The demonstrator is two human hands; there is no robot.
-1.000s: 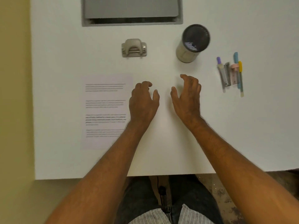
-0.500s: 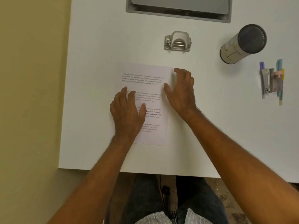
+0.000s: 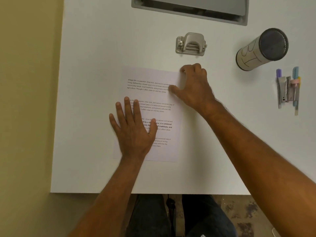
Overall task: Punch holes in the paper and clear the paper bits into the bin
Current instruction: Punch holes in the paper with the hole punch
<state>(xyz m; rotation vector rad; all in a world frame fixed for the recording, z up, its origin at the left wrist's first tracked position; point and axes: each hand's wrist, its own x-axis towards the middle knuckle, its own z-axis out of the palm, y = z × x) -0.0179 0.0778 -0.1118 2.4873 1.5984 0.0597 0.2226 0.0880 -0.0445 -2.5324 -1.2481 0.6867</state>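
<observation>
A printed sheet of paper (image 3: pixel 153 93) lies flat on the white table (image 3: pixel 89 117). My left hand (image 3: pixel 133 127) rests flat on its lower left part, fingers spread. My right hand (image 3: pixel 193 88) sits at the sheet's upper right corner, thumb on the paper and fingers curled over the edge. A grey metal hole punch (image 3: pixel 190 44) stands just beyond the paper's top edge, apart from both hands. A small cylindrical bin (image 3: pixel 261 48) with a dark opening stands at the far right.
A stapler and several pens (image 3: pixel 288 90) lie together at the right edge. A grey recessed tray (image 3: pixel 189 9) is set into the table's far side. The table's near edge runs above my lap; a yellow wall is on the left.
Both hands moved from bare table onto the paper. My left hand has flattened and spread; my right hand has slid up to the sheet's top right corner. The view shifted left.
</observation>
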